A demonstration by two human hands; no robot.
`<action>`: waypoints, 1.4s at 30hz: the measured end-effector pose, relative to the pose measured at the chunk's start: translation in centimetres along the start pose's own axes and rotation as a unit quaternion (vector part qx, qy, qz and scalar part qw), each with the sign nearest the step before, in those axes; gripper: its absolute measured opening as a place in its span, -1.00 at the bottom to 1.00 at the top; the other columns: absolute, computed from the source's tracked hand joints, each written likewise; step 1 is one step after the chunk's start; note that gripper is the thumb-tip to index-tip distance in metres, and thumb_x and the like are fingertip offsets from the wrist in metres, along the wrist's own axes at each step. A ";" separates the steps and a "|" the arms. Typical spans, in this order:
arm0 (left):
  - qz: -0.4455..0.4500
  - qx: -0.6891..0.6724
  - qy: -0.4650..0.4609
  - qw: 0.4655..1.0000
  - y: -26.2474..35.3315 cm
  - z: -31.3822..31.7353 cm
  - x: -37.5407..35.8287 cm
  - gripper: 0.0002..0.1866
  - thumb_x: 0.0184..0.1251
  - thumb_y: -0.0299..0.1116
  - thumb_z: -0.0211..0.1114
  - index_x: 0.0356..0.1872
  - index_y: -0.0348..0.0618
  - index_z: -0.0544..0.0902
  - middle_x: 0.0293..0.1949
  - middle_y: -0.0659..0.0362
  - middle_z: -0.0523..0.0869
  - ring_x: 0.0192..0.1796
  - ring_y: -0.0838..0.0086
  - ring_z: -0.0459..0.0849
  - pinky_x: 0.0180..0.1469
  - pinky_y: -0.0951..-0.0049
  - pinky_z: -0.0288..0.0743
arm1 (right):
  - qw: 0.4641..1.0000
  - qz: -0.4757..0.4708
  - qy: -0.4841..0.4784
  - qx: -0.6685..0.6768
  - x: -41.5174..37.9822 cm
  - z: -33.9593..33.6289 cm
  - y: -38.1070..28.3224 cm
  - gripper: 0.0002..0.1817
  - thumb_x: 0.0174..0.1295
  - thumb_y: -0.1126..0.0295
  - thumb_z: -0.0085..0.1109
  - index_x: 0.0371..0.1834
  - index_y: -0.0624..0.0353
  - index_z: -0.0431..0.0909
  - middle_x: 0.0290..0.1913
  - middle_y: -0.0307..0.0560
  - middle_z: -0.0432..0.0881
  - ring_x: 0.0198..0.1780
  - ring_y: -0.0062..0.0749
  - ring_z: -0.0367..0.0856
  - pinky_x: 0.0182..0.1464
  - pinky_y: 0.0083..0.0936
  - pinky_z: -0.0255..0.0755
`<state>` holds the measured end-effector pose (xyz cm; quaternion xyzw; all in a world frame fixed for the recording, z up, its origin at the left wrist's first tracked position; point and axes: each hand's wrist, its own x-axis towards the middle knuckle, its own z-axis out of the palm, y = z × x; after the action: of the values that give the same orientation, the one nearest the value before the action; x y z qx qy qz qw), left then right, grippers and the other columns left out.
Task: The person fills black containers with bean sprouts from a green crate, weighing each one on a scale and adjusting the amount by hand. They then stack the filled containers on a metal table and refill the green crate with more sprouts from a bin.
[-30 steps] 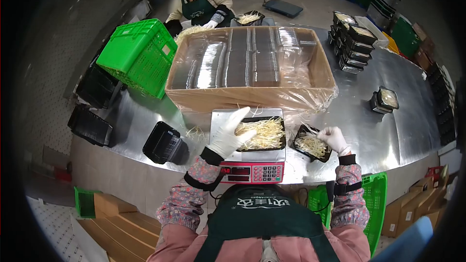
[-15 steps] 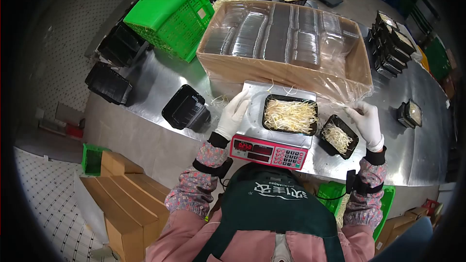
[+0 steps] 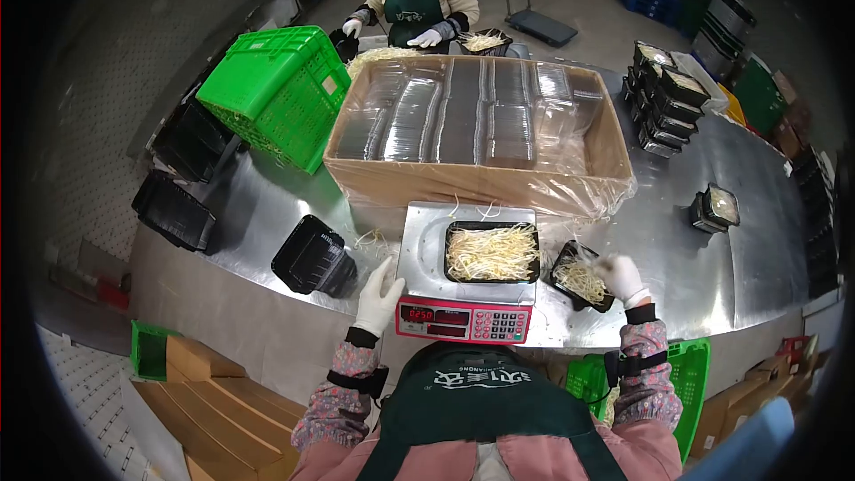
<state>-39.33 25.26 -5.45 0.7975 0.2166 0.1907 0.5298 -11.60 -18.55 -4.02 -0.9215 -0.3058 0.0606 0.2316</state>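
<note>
My left hand (image 3: 381, 297), in a white glove, is beside the left edge of the scale (image 3: 426, 272), fingers apart and holding nothing. On the scale's metal plate rests a black tray of bean sprouts (image 3: 492, 252); the red display reads 0250. My right hand (image 3: 621, 277), also gloved, is at the smaller black tray of sprouts (image 3: 581, 280) right of the scale. Its fingers are bent together over the sprouts, and what they pinch is too small to make out. A stack of empty black trays (image 3: 313, 256) lies left of the scale.
Behind the scale stands a large carton (image 3: 481, 183) of clear lids. A green crate (image 3: 276, 93) is at the back left, with black trays (image 3: 174, 209) nearby. Filled packs (image 3: 663, 102) are stacked at the right. A masked co-worker (image 3: 417, 4) stands across the table (image 3: 623, 325).
The view has tilted up, showing more of the co-worker. My right hand has come down and left to the small tray's sprouts. My left hand remains beside the scale.
</note>
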 end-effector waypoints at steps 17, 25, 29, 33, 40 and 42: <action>0.335 0.369 -0.200 0.844 8.7 13.0 6.8 -0.34 0.34 -0.03 0.16 0.37 -0.20 0.35 0.32 -0.02 0.43 0.32 0.10 0.39 0.35 0.07 0.23 | 0.968 -0.180 -0.026 -0.174 7.6 2.3 -14.0 -0.61 -0.08 0.28 0.35 -0.17 0.25 0.63 -0.23 0.15 0.65 -0.14 -0.02 0.65 -0.20 -0.22 0.54; 0.314 0.391 -0.220 0.837 8.8 13.4 7.7 -0.36 0.33 -0.07 0.19 0.39 -0.11 0.35 0.28 0.03 0.46 0.26 0.13 0.43 0.29 0.09 0.28 | 0.976 -0.193 0.034 -0.096 7.5 2.8 -12.7 -0.85 0.05 0.37 0.16 -0.55 0.16 0.65 -0.52 0.12 0.64 -0.41 0.00 0.67 -0.33 -0.17 0.55; 0.306 0.332 -0.220 0.865 8.5 13.0 7.6 -0.27 0.28 -0.05 0.24 0.41 -0.18 0.30 0.29 0.00 0.46 0.30 0.08 0.41 0.34 0.11 0.24 | 0.987 -0.154 0.045 -0.024 6.8 -3.4 -12.6 -0.83 0.05 0.27 0.28 -0.46 0.14 0.71 -0.52 0.09 0.65 -0.38 0.01 0.67 -0.27 -0.19 0.54; 0.249 0.257 -0.199 0.912 10.5 10.7 7.0 -0.08 0.13 -0.03 0.41 0.44 -0.29 0.22 0.33 -0.14 0.41 0.40 0.02 0.33 0.44 0.14 0.16 | 0.992 -0.093 0.025 0.087 6.8 -8.5 -14.1 -0.81 0.11 0.34 0.33 -0.38 0.27 0.72 -0.54 0.14 0.63 -0.46 -0.11 0.66 -0.31 -0.30 0.52; 0.130 0.005 -0.159 0.979 9.7 6.7 5.8 0.07 -0.06 -0.22 0.60 0.44 -0.44 0.15 0.35 -0.21 0.37 0.43 0.10 0.31 0.46 0.29 0.17 | 0.956 -0.081 -0.052 0.277 7.4 -5.6 -18.5 -0.81 0.18 0.35 0.36 -0.26 0.26 0.72 -0.45 -0.03 0.71 -0.43 -0.49 0.63 -0.28 -0.51 0.50; 0.115 0.034 -0.152 0.981 7.3 5.9 5.6 0.05 -0.02 -0.25 0.57 0.45 -0.41 0.13 0.39 -0.18 0.34 0.47 0.18 0.27 0.47 0.31 0.15 | 0.973 -0.124 -0.059 0.185 7.7 -1.7 -18.8 -0.78 0.18 0.29 0.33 -0.21 0.19 0.73 -0.42 0.04 0.70 -0.41 -0.27 0.68 -0.25 -0.41 0.53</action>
<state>-30.44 21.28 -0.40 0.8545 0.0467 0.1197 0.5033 -15.01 -1.34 6.49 -0.8124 -0.4145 0.1410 0.3851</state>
